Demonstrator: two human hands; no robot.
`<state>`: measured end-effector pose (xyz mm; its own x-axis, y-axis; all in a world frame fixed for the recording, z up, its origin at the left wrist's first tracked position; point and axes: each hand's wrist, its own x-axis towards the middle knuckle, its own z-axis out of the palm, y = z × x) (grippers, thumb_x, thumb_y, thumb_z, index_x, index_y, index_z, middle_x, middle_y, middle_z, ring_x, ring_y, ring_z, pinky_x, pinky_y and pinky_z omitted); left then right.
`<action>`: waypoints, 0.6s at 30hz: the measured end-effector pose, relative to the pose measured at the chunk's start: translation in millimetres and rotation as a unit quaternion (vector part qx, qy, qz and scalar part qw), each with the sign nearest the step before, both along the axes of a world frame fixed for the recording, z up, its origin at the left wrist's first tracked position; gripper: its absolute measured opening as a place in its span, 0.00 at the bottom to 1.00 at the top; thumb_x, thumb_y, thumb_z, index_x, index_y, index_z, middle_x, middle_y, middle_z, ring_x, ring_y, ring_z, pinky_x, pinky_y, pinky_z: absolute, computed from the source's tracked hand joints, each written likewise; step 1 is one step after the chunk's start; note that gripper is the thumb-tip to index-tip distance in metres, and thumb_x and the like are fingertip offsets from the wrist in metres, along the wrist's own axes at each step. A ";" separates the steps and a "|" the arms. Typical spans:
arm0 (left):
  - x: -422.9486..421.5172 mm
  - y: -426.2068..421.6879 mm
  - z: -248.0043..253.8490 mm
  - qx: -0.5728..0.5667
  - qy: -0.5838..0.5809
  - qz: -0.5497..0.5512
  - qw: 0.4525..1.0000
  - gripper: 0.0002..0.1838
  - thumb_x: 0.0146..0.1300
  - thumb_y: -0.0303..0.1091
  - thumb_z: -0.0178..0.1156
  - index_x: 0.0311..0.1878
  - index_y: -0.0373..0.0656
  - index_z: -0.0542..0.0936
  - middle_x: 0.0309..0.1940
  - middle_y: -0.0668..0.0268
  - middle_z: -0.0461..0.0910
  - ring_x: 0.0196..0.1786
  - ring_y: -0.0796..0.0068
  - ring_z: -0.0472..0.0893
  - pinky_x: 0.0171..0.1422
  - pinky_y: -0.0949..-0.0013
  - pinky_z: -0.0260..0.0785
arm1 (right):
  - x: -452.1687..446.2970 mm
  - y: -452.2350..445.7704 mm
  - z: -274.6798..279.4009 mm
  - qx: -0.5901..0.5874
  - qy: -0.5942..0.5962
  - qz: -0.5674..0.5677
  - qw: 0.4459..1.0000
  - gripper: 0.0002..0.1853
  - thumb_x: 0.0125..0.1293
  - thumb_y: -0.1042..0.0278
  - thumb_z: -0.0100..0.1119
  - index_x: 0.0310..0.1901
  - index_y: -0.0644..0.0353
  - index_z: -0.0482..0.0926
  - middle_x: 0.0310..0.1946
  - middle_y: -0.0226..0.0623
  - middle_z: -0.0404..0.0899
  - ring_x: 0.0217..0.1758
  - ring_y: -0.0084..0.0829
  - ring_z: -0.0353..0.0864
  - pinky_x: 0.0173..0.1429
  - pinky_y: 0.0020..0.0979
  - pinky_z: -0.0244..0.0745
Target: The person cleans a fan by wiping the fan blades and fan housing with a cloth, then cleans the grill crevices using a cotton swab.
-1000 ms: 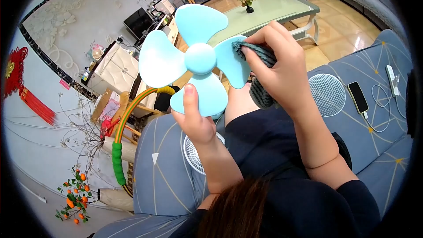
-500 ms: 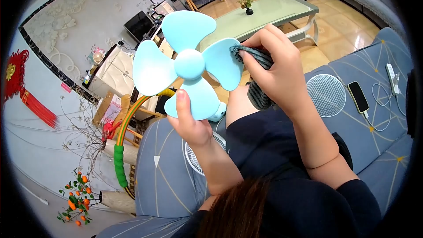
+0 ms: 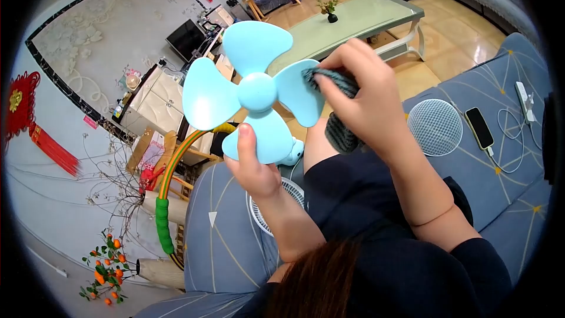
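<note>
A light blue four-bladed fan blade [image 3: 257, 92] is held up in front of me. My left hand [image 3: 256, 168] grips its lowest blade, the thumb lying over the front. My right hand [image 3: 368, 97] pinches a dark green ribbed cloth [image 3: 342, 132] against the upper edge of the right blade, and part of the cloth hangs below the fingers. Behind my left forearm, a white fan grille [image 3: 262, 212] is partly hidden. A light blue fan part [image 3: 294, 153] shows just behind the lowest blade.
On the grey-blue sofa [image 3: 482, 182] at the right are a round mesh cover [image 3: 435, 128], a phone [image 3: 479, 128] on a cable and a white power strip [image 3: 524, 101]. A green-topped table [image 3: 365, 20] stands ahead; a green-and-yellow hoop [image 3: 163, 224] is at the left.
Since one second ago the fan blade and both hands have moved lower. Between the last two frames the blade shifted slightly right, while the cloth moved a little left along the right blade's edge.
</note>
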<state>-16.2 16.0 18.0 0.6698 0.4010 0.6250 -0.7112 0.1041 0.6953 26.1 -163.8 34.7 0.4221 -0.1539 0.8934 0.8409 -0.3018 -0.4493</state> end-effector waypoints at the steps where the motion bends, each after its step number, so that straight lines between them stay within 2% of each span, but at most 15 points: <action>1: -0.3 0.2 -0.5 0.007 0.006 -0.006 1.000 0.18 0.70 0.39 0.57 0.51 0.33 0.76 0.40 0.60 0.81 0.40 0.71 0.82 0.43 0.69 0.77 | 1.5 -2.9 0.8 0.008 -0.002 -0.001 1.000 0.07 0.56 0.73 0.65 0.35 0.61 0.77 0.32 0.39 0.76 0.36 0.43 0.79 0.40 0.38 0.75; 8: -2.5 0.9 0.7 0.027 -0.006 -0.031 0.999 0.19 0.70 0.41 0.57 0.51 0.32 0.77 0.40 0.60 0.81 0.41 0.72 0.82 0.42 0.69 0.75 | 2.2 -8.8 2.3 -0.004 0.005 0.010 1.000 0.07 0.56 0.73 0.65 0.35 0.62 0.77 0.32 0.40 0.75 0.34 0.43 0.79 0.38 0.38 0.74; 11: -2.2 -6.5 5.4 -0.011 -0.010 -0.005 1.000 0.18 0.70 0.42 0.56 0.49 0.33 0.77 0.39 0.61 0.81 0.40 0.73 0.82 0.41 0.71 0.75 | 4.6 -6.6 -1.4 -0.023 0.029 0.027 0.999 0.08 0.56 0.72 0.65 0.35 0.61 0.77 0.32 0.41 0.75 0.34 0.44 0.79 0.37 0.39 0.74; 14: 2.5 -6.8 4.0 -0.071 -0.020 0.032 0.997 0.17 0.71 0.43 0.56 0.47 0.35 0.78 0.37 0.64 0.82 0.36 0.76 0.82 0.35 0.73 0.74 | 3.7 -1.8 -4.1 -0.041 0.048 0.040 0.997 0.08 0.57 0.71 0.65 0.35 0.60 0.77 0.32 0.42 0.75 0.35 0.46 0.79 0.37 0.40 0.74; 18: 3.7 -4.8 5.0 -0.097 -0.018 0.049 0.994 0.17 0.70 0.44 0.57 0.46 0.37 0.78 0.34 0.66 0.82 0.31 0.78 0.82 0.29 0.76 0.72 | 0.3 9.7 -8.1 -0.061 0.033 0.061 0.996 0.08 0.57 0.70 0.65 0.35 0.59 0.76 0.32 0.40 0.75 0.35 0.47 0.79 0.37 0.41 0.75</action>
<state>-12.5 11.1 23.0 0.5999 0.5780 0.5532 -0.7489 0.1625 0.6424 26.4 -154.1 26.7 0.4890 0.0093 0.8723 0.8445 -0.2553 -0.4707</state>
